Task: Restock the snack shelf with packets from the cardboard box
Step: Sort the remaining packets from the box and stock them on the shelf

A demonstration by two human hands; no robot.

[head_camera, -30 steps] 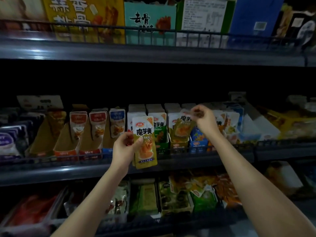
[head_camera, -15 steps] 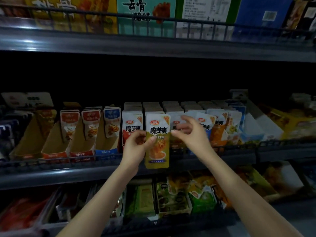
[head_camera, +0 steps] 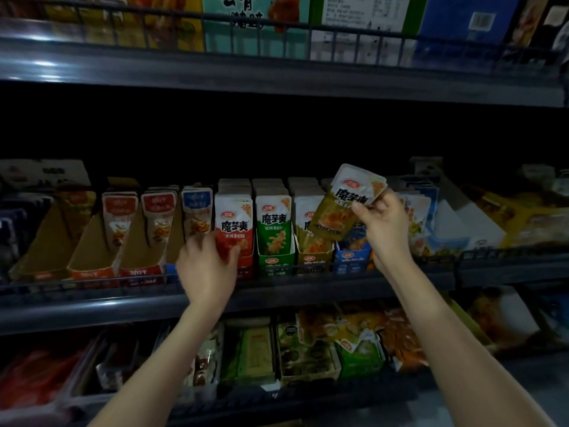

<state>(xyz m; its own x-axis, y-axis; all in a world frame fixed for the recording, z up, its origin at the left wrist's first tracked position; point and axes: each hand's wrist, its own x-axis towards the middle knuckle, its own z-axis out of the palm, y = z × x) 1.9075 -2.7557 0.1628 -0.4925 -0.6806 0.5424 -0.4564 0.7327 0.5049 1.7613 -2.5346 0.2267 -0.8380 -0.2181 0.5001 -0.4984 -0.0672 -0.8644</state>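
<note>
Right of centre in the head view, the right hand (head_camera: 381,224) pinches a yellow packet (head_camera: 341,208) near its top edge, tilted, just above the yellow row (head_camera: 312,246) on the middle shelf (head_camera: 308,298). Left of centre, the left hand (head_camera: 209,261) curls its fingers on a red packet (head_camera: 241,241) at the front of its row. To seat the yellow packet well, it should probably be squared upright, label forward, and slid into its own row, not the green row (head_camera: 274,229) beside it. No cardboard box shows.

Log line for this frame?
step: restocking | right hand: pinches yellow packet, tilted, in front of middle shelf | left hand: on front red packet, grip unclear
</note>
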